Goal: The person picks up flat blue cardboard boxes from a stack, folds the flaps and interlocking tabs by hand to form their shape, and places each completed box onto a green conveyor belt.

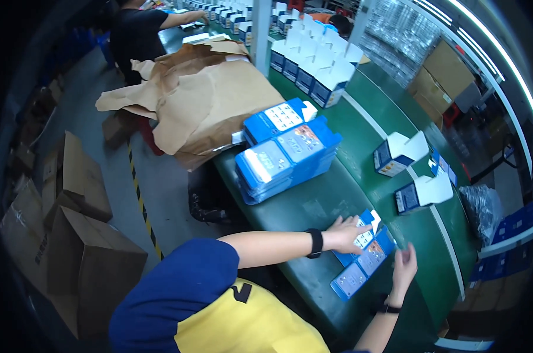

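A flat blue printed carton blank with white and picture panels lies on the green work surface in front of me. My left hand rests on its upper left part, fingers stretched out over the white panel. Just off the blank's right edge is my right hand, raised a little and slightly blurred. Its fingers look bent, and whether they pinch anything is unclear. A thick stack of similar blue carton blanks sits farther up the table, left of my hands.
Two opened white-and-blue boxes stand on the green conveyor table beyond my hands. Rows of open boxes stand farther off. Brown wrapping paper covers the far left. Cardboard cartons are on the floor. A co-worker stands at the far left.
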`<state>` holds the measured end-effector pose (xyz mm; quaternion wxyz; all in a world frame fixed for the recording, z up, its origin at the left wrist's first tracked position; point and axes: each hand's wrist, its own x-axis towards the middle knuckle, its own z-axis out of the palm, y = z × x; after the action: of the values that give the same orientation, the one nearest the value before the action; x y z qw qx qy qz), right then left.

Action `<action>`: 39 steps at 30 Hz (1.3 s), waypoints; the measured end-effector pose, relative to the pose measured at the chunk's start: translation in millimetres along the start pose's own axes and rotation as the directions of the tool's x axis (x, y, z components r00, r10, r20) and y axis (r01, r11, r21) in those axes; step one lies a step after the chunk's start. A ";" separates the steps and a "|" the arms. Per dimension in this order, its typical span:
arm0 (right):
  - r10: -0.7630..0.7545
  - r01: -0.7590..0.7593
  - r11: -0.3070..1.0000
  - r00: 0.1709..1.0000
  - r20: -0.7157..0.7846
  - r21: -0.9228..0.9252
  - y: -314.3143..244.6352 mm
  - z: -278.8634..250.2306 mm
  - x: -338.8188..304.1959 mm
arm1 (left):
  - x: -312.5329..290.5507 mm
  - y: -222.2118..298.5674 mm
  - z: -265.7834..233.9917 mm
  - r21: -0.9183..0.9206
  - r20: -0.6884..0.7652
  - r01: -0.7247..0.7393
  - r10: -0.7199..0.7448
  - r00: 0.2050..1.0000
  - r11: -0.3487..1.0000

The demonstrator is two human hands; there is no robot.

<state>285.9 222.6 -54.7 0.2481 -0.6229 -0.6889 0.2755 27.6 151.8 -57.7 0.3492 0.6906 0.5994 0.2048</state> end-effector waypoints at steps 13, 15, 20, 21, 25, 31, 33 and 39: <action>0.116 -0.147 0.648 0.989 0.094 0.747 -57.0 51.9 -101.9 | 20.1 -0.4 4.9 -0.569 -0.085 0.297 -0.414 0.906 0.767; 0.016 0.019 0.832 0.998 -0.059 0.555 -100.5 52.0 -133.4 | -3.6 9.6 -8.3 -0.638 -0.213 0.162 -0.375 0.902 0.753; -0.215 0.253 0.918 0.964 -0.153 0.304 -120.1 57.5 -178.2 | -57.2 30.0 -35.4 -0.752 -0.399 -0.205 -0.186 0.898 0.626; -0.270 0.325 0.905 0.937 -0.222 0.273 -137.7 53.9 -187.0 | -65.9 32.7 -39.8 -0.769 -0.423 -0.279 -0.130 0.897 0.576; -0.385 0.454 0.868 0.871 -0.306 0.201 -155.9 49.7 -198.1 | -92.9 43.9 -47.1 -0.817 -0.465 -0.427 -0.006 0.885 0.387; -0.385 0.447 0.876 0.873 -0.299 0.178 -109.6 48.5 -212.8 | -110.7 50.3 -52.9 -0.827 -0.475 -0.489 0.120 0.872 0.277; -0.331 0.406 0.891 0.887 -0.322 0.202 -77.3 52.5 -218.8 | -110.6 47.6 -59.6 -0.810 -0.328 -0.399 0.233 0.916 0.430; -0.137 0.300 0.815 0.931 -0.339 0.495 -110.6 49.4 -204.2 | -115.0 52.7 -33.6 -0.558 -0.330 -0.711 0.670 0.664 0.429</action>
<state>192.9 8.0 -14.1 0.5406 -0.4770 -0.6075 0.3334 17.3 46.2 18.8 0.4315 0.7022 0.1639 0.5421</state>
